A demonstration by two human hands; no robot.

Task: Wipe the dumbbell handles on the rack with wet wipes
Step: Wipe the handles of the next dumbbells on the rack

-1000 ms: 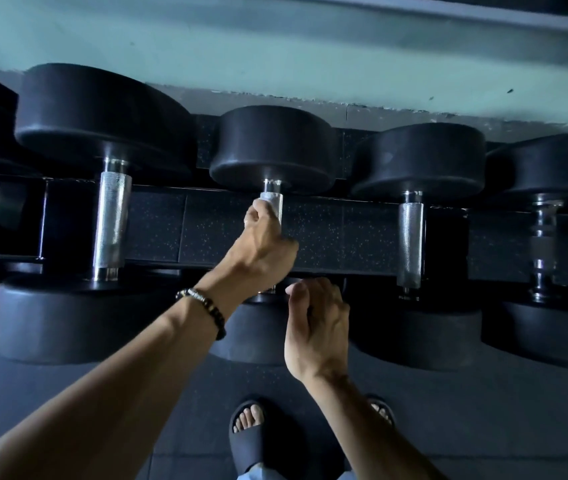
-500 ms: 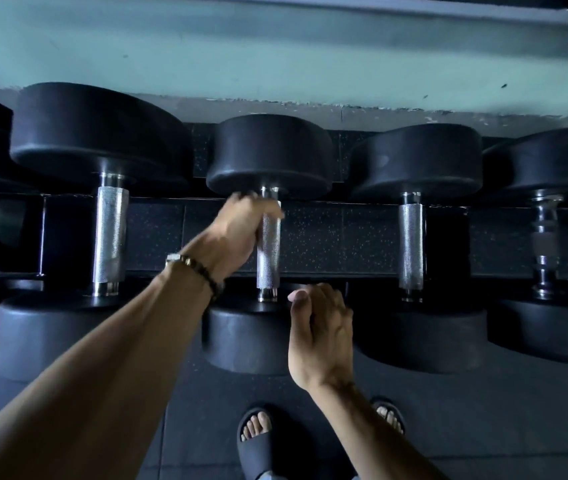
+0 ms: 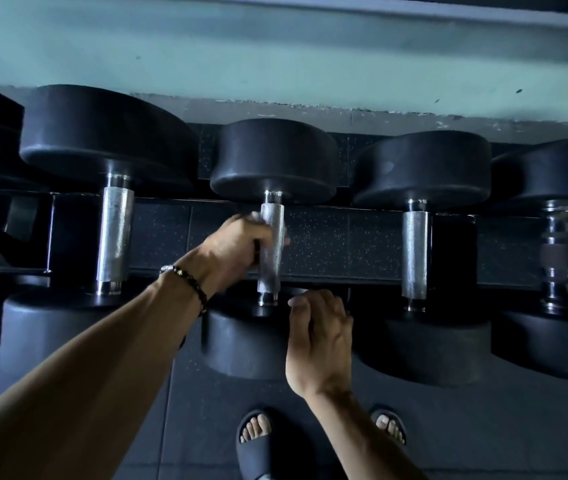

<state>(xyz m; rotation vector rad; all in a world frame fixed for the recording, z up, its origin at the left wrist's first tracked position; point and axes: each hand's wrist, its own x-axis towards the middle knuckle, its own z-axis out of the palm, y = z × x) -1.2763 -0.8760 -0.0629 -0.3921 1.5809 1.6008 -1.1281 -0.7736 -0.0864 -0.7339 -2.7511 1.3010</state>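
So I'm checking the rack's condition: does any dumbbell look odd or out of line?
Only the far-right dumbbell handle stands out: ridged and dark-banded, unlike the straight knurled handles beside it. All sit parallel; nothing looks askew or damaged.

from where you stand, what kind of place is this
Most likely a gym's weight area. A row of black dumbbells with knurled steel handles sits on a rack, over speckled rubber flooring. The left hand grips one handle.
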